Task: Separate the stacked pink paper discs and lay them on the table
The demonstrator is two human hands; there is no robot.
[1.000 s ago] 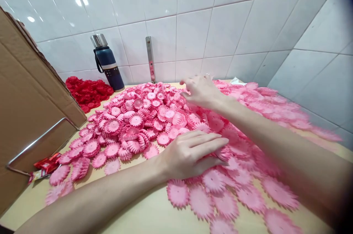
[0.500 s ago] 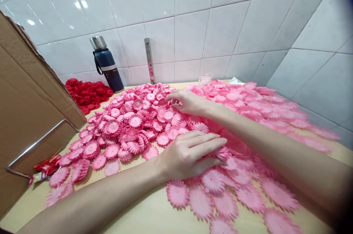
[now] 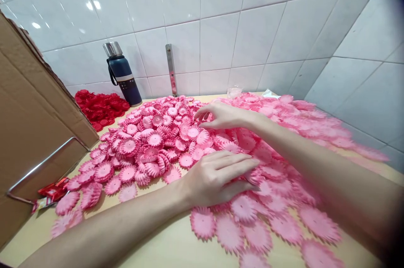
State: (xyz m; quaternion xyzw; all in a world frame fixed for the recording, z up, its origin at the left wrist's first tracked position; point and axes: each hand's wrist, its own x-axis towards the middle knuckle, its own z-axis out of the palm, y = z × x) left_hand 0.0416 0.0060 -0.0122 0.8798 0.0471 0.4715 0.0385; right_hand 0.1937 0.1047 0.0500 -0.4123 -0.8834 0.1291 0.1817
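Note:
A wide spread of pink flower-shaped plastic pieces (image 3: pixel 151 141) covers the light wooden table (image 3: pixel 170 247). My left hand (image 3: pixel 217 177) lies flat on the pink pieces near the middle, fingers stretched out together, holding nothing. My right hand (image 3: pixel 221 115) hovers over the far part of the heap with the fingers curled toward the thumb in a loose pinch; whether it holds a pink piece I cannot make out.
A pile of red flower pieces (image 3: pixel 99 108) sits at the back left beside a dark blue flask (image 3: pixel 123 74). A large cardboard box (image 3: pixel 28 120) with a metal rod (image 3: pixel 44 163) stands on the left. Red wrappers (image 3: pixel 52 192) lie by it. White tiled walls close the back and right.
My right hand came back from the far edge toward the middle of the heap and lowered onto the pink pieces. My left hand stayed flat in place.

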